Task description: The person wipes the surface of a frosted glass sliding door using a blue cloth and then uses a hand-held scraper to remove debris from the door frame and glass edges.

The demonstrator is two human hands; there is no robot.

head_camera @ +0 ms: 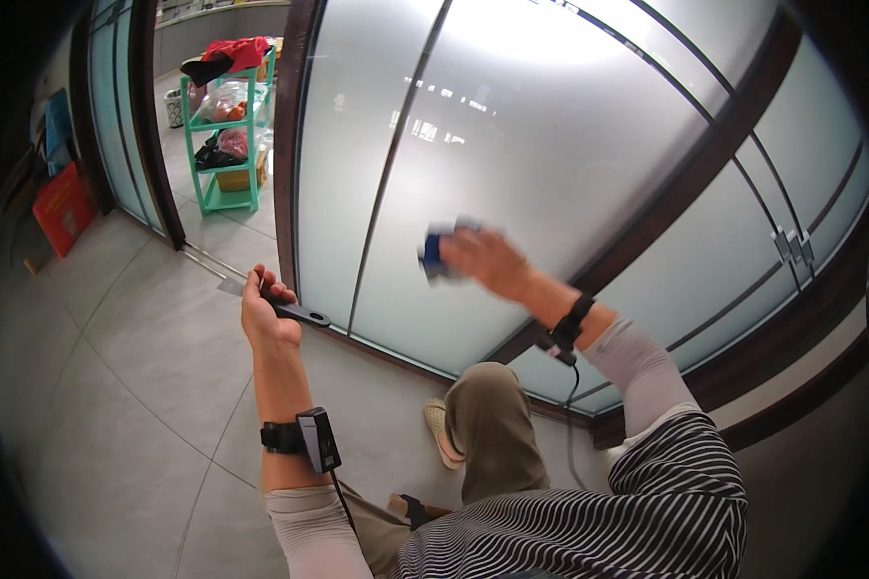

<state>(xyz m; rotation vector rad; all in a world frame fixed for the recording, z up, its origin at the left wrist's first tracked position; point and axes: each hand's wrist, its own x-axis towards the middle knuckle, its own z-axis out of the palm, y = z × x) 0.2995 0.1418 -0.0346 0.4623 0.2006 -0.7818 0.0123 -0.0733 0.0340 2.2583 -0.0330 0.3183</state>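
My left hand is closed around the black handle of a scraper-like tool, whose flat metal blade points left, above the floor near the door track. Raised in front of the frosted glass panel, my right hand holds a blue and grey cloth or pad. That hand and the pad are blurred, so whether the pad touches the glass cannot be told.
A green shelf rack with bags and a red cloth stands beyond the open doorway. Left of the doorway a red board leans. Dark frames border the glass, and a cable hangs below my right arm.
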